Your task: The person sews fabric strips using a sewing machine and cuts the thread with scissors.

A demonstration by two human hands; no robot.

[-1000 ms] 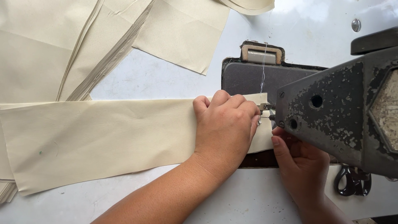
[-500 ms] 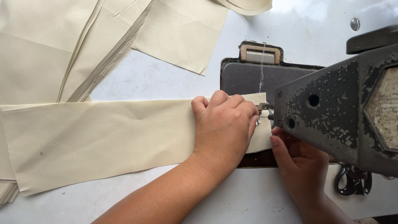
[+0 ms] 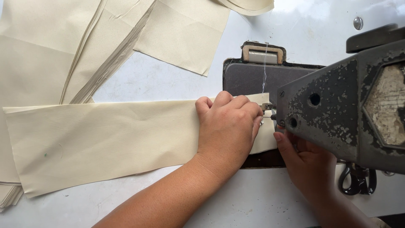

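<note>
Head view: the left hand (image 3: 228, 126) lies flat, knuckles bent, pressing the cream cloth strip (image 3: 105, 141) onto the white worktop (image 3: 168, 80) just left of the sewing machine (image 3: 341, 105), its fingertips almost at the needle. The right hand (image 3: 306, 162) sits beneath the machine head at the strip's near edge; whether its grip is closed I cannot tell. The risk, as I judge it: fingers this near the needle could get stitched, and uneven pressing could skew the seam. More cloth pieces (image 3: 55, 46) lie far left of the machine
</note>
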